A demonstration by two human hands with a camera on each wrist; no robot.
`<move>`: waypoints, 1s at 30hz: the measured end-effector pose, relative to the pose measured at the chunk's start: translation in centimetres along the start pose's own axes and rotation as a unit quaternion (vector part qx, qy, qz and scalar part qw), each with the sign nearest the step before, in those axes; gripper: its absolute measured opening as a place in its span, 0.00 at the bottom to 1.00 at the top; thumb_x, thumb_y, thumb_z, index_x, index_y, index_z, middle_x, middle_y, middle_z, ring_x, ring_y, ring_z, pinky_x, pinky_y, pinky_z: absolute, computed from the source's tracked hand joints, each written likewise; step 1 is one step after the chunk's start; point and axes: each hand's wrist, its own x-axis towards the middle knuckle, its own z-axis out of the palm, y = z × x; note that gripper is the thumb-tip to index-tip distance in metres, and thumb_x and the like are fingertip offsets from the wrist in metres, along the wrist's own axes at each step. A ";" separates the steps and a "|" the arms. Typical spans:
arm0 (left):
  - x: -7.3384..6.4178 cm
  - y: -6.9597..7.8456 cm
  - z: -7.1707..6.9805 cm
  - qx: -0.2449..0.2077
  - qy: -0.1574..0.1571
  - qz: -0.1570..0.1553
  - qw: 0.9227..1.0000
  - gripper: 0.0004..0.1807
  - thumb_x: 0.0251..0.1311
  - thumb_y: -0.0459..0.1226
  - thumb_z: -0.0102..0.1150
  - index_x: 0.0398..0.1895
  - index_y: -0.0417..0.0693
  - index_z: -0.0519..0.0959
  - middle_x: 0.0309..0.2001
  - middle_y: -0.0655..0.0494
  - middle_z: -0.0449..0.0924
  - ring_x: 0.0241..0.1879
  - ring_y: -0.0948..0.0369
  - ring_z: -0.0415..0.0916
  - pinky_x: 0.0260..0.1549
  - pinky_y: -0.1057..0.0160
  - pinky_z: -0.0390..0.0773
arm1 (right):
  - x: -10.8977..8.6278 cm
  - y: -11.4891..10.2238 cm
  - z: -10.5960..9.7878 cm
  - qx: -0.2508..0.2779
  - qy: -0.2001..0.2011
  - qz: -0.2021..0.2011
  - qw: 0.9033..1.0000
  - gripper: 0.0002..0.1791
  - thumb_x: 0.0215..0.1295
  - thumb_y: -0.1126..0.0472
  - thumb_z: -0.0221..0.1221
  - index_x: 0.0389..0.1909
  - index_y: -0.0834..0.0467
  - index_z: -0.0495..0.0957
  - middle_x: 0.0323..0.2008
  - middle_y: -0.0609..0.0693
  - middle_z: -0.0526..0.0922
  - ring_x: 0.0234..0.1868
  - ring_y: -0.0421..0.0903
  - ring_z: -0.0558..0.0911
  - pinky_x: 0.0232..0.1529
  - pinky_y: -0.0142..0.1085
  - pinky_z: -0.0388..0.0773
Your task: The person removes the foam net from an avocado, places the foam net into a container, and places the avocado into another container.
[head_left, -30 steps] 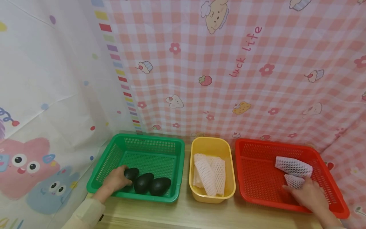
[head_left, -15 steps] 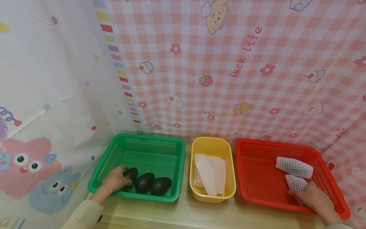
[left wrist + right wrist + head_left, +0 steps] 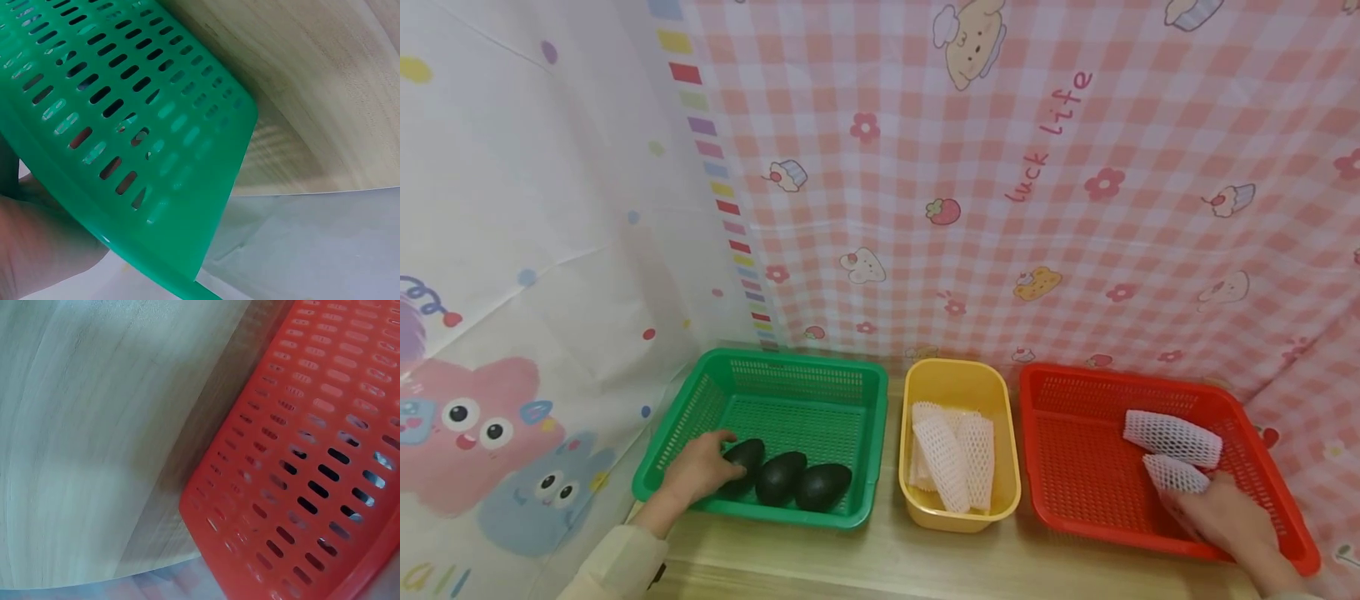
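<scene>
Three dark avocados lie in a row along the near side of the green basket [image 3: 805,367]. My left hand [image 3: 696,471] grips the leftmost avocado [image 3: 749,460], thumb on the near side and fingers behind. The middle avocado [image 3: 781,478] and right avocado [image 3: 823,487] sit beside it. Inside the red basket [image 3: 1075,467], my right hand [image 3: 1232,517] holds the near end of a white foam net sleeve [image 3: 1176,475]; the hand hides what lies under it. Just behind rests another foam net sleeve [image 3: 1172,437], plump and lying sideways.
Between the two baskets stands a yellow bin [image 3: 958,521] with several flat foam net sleeves [image 3: 942,458] in it. All three containers stand on a wooden table [image 3: 880,562]. A pink checked cloth [image 3: 970,250] hangs close behind. Basket walls block most of both wrist views.
My right hand has moved slightly right and curled closer round the near foam net sleeve, which has turned a little. My left hand stays at the leftmost avocado.
</scene>
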 end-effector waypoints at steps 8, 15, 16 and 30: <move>-0.1 -0.1 0.0 -0.013 0.027 0.003 1.000 0.32 0.58 0.36 0.74 0.62 0.27 0.76 0.57 0.28 0.80 0.43 0.46 0.83 0.39 0.45 0.82 | -0.5 -0.3 -0.4 0.009 0.028 -0.002 1.000 0.50 0.65 0.30 0.60 0.52 0.79 0.67 0.37 0.73 0.81 0.34 0.63 0.81 0.35 0.58 0.79; -0.3 -0.2 -0.2 -0.026 0.035 0.006 0.999 0.31 0.58 0.35 0.73 0.62 0.27 0.76 0.59 0.27 0.78 0.48 0.41 0.82 0.41 0.44 0.83 | -1.1 -1.0 -0.8 0.030 0.046 -0.005 0.998 0.49 0.64 0.32 0.63 0.56 0.77 0.67 0.38 0.71 0.81 0.34 0.60 0.80 0.34 0.56 0.78; -0.3 -0.2 -0.3 -0.028 0.037 0.007 0.999 0.31 0.58 0.35 0.73 0.62 0.27 0.76 0.59 0.27 0.78 0.49 0.40 0.82 0.42 0.44 0.83 | -1.3 -1.1 -0.9 0.032 0.051 -0.005 0.998 0.49 0.64 0.32 0.64 0.57 0.77 0.66 0.39 0.72 0.80 0.34 0.61 0.80 0.34 0.56 0.78; -1.1 0.8 -0.5 -0.027 0.068 0.005 0.997 0.31 0.62 0.37 0.71 0.64 0.26 0.75 0.61 0.26 0.76 0.56 0.35 0.78 0.48 0.38 0.81 | -2.8 -2.8 -1.7 0.041 0.127 -0.028 0.991 0.52 0.66 0.35 0.64 0.61 0.82 0.61 0.46 0.79 0.77 0.36 0.64 0.80 0.36 0.58 0.77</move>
